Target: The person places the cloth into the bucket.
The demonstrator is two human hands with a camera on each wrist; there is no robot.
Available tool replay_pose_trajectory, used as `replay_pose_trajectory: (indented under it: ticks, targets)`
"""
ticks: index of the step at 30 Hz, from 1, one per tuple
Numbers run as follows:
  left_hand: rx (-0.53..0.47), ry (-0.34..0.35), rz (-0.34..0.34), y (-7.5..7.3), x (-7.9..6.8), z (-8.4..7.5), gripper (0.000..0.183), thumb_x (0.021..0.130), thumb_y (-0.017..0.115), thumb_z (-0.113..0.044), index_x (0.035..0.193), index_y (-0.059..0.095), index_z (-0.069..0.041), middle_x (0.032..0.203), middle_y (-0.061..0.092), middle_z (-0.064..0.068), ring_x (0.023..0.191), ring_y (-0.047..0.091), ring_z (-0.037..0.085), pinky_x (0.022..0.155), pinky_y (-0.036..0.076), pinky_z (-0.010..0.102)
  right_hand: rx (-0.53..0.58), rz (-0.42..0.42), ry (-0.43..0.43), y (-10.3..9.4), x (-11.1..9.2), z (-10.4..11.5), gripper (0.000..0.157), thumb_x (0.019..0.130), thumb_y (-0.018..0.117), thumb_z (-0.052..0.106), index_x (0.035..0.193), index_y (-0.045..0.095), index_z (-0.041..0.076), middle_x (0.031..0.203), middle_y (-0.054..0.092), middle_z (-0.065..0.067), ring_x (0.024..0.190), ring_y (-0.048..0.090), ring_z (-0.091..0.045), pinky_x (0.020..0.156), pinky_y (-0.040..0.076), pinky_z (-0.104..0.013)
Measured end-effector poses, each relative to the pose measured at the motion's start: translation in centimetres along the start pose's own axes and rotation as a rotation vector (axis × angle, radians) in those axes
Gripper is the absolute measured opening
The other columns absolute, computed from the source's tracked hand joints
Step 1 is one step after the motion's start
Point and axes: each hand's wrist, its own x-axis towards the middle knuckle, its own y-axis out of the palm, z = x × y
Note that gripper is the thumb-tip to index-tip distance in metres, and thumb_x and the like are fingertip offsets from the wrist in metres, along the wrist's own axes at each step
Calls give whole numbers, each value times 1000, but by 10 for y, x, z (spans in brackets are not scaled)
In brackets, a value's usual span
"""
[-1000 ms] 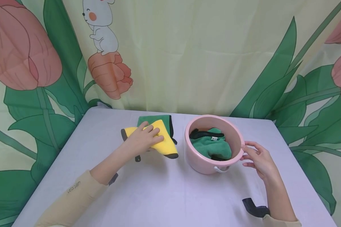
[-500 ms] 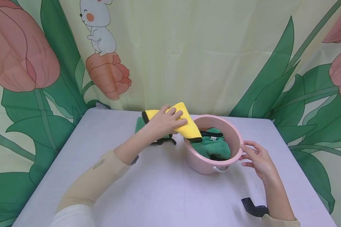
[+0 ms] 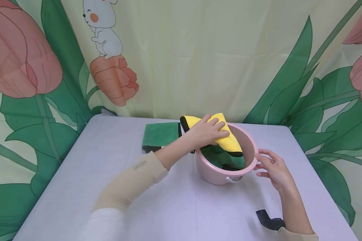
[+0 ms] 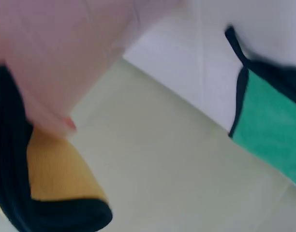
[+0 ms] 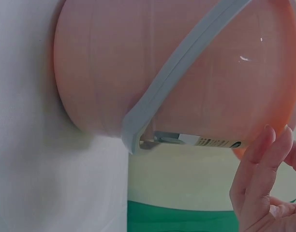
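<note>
My left hand holds a folded yellow cloth with black edging over the mouth of a pink bucket. A green cloth lies inside the bucket, partly covered by the yellow one. At the bucket's right side my right hand grips the rim with thumb and fingertips. The right wrist view shows those fingers at the rim, beside the pale handle. In the left wrist view, the yellow cloth hangs below the blurred left hand.
A folded green cloth with black edging lies on the white table, left of the bucket and partly behind the left forearm. A black curved piece sits by the right wrist. A printed curtain hangs behind the table's far edge.
My left hand has carried the yellow cloth rightward, from above the folded green cloth to over the bucket. That green cloth is now uncovered. The right hand has stayed at the rim.
</note>
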Motion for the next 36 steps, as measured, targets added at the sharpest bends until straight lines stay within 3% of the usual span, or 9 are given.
replay_pose_trajectory:
  ticks: [6, 13, 30, 36]
  targets:
    - [-50, 41, 78, 10, 18, -19, 36, 87, 59, -38, 120, 46, -30, 120, 49, -2, 110, 45, 18, 99, 34, 40, -20, -9, 25, 1, 1, -1, 66, 88, 55, 44, 134, 31, 3, 79, 60, 20, 69, 62, -5, 61, 54, -24]
    - [-102, 61, 152, 17, 29, -36, 39, 89, 56, -38, 126, 44, -32, 121, 48, -2, 110, 44, 16, 92, 37, 34, -27, -3, 21, 1, 1, 0, 66, 89, 54, 43, 134, 31, 1, 77, 60, 19, 69, 62, -4, 61, 54, -24]
    - [-283, 33, 344, 38, 44, -50, 52, 90, 49, -46, 139, 34, -34, 133, 42, -4, 117, 39, 14, 100, 34, 35, -10, 4, 57, -1, 0, 1, 67, 88, 54, 45, 134, 30, 4, 76, 61, 18, 70, 62, -4, 62, 54, -24]
    - [-272, 33, 458, 40, 44, -53, 55, 90, 46, -51, 139, 29, -33, 133, 37, -6, 119, 34, 12, 103, 29, 34, -9, 9, 53, 0, 0, 1, 65, 88, 54, 45, 134, 30, 4, 76, 61, 18, 70, 62, -4, 62, 54, -24]
